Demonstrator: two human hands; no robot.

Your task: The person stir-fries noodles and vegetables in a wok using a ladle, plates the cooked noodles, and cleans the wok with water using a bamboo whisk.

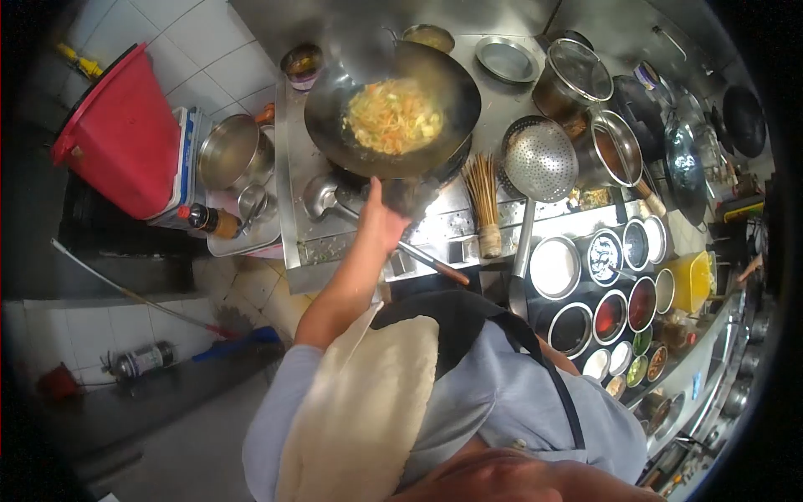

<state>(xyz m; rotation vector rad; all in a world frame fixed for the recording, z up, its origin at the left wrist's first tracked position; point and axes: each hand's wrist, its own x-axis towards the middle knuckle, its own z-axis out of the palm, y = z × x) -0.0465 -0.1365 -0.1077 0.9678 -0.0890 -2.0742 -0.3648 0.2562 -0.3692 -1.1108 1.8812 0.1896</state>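
My left hand [383, 219] reaches to the near rim of a dark wok [330, 125], its thumb up against the rim and its fingers closed round the edge, with a blurred greyish patch beside them. The wok is tilted and holds shredded orange and yellow food [395, 115], with some haze over it. A ladle [320, 198] lies left of the wok, its long handle passing under my left hand. My right hand does not show; only a bit of skin is visible at the right edge of my apron.
Right of the wok are a bamboo brush [483, 197], a perforated strainer [541, 163] and metal pots [615, 151]. Several seasoning containers [555, 266] stand nearer on the right. At left are a red bin [121, 134], a steel pot [230, 151] and a sauce bottle [213, 221].
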